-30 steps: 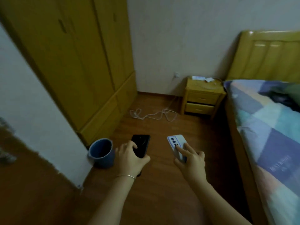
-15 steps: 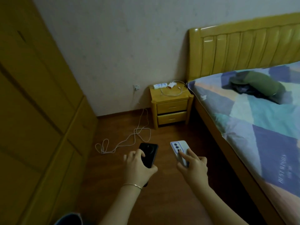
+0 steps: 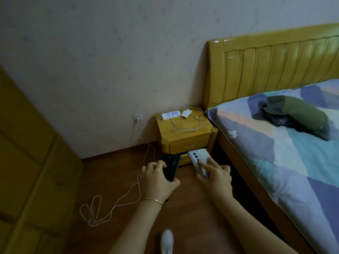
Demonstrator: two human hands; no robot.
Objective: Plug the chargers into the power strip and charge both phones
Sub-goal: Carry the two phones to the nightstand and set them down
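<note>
My left hand [image 3: 158, 179] grips a black phone [image 3: 171, 165], back side up. My right hand [image 3: 215, 176] grips a light blue-white phone [image 3: 199, 159], also back side up, with the forefinger laid along it. Both are held out in front of me above the floor. Ahead stands a wooden nightstand [image 3: 185, 136]. On its top lie a white power strip [image 3: 170, 115], a white charger block [image 3: 186, 113] and a looped white charging cable [image 3: 189, 125]. None of the strip's sockets appears to hold a plug.
The power strip's cord [image 3: 113, 204] runs from a wall socket [image 3: 137, 117] and lies in loops on the wooden floor. A bed [image 3: 293, 153] with a patchwork sheet and yellow headboard fills the right. A wooden wardrobe [image 3: 27, 162] lines the left. My white shoe [image 3: 167, 240] shows below.
The view has swung right and moved closer to the nightstand; the blue cup has left the view. Both hands keep the same hold on the phones.
</note>
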